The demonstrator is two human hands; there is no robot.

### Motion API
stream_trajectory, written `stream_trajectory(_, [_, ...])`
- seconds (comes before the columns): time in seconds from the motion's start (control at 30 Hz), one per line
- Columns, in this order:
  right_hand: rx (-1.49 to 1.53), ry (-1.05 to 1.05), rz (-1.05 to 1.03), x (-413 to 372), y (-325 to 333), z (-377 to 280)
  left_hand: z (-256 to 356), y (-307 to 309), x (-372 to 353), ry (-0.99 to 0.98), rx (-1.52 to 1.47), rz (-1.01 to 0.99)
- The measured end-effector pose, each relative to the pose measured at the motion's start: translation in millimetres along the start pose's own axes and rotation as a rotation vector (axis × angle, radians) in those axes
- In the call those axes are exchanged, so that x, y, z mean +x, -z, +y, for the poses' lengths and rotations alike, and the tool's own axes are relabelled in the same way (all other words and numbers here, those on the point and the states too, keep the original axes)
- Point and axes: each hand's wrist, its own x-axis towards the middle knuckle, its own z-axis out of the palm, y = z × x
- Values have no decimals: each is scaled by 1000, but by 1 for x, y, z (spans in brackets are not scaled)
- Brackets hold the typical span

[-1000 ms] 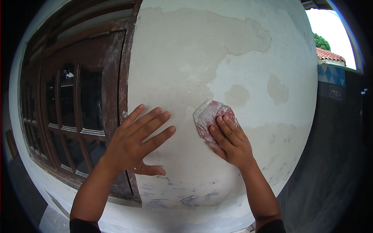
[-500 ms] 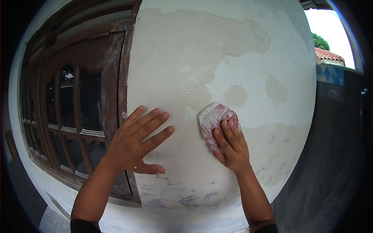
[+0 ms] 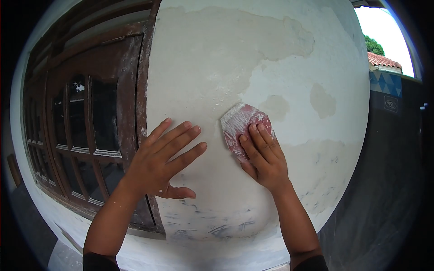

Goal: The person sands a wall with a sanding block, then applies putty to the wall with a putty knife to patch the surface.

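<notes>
A flat reddish pad (image 3: 238, 128) with angled corners, smeared with white, lies against the pale wall (image 3: 199, 58). My right hand (image 3: 266, 160) holds it from its lower right, fingertips pressed on its face and thumb along the lower edge. The pad covers the wall surface beneath it. To the left, my left hand (image 3: 165, 160) is open with fingers spread, over the wall beside the window frame, and holds nothing. A white speck marks it near the thumb. Beige patches and shiny streaks show on the wall above the pad.
A dark brown wooden window (image 3: 86, 113) with glass panes fills the left side, its frame (image 3: 143, 86) upright beside my left hand. Dark scuffs (image 3: 226, 230) mark the lower wall. At the right is a dark surface (image 3: 379, 171) with a blue-patterned strip (image 3: 385, 84).
My right hand has moved the pad up and to the left across the wall. My left hand has shifted slightly right, its fingers still spread.
</notes>
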Motion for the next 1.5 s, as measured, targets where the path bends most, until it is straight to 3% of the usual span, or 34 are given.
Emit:
stream_trajectory(0.17, [-11,28,-85,-3,0,2,2,2,-4,-10,2,-10])
stream_trajectory(0.33, [-21,13,16,-25,7,5,-1,7,-9,17,6,-11])
stream_trajectory(0.57, [2,70,-18,36,-4,7,5,-4,4,-17,-42,24])
stream_trajectory(0.67, [3,110,-30,25,-7,7,5,-3,2,-21,-36,22])
stream_trajectory(0.83, [-5,51,-54,-22,4,1,3,4,-6,0,-7,9])
stream_trajectory(1.1, [-11,-7,-21,5,-1,2,10,-2,6,-20,-14,13])
stream_trajectory(1.3, [-37,-82,15,-35,-1,-14,9,3,-5,-6,-21,10])
stream_trajectory(1.5, [-4,-49,13,12,-6,-10,8,0,5,-17,-5,25])
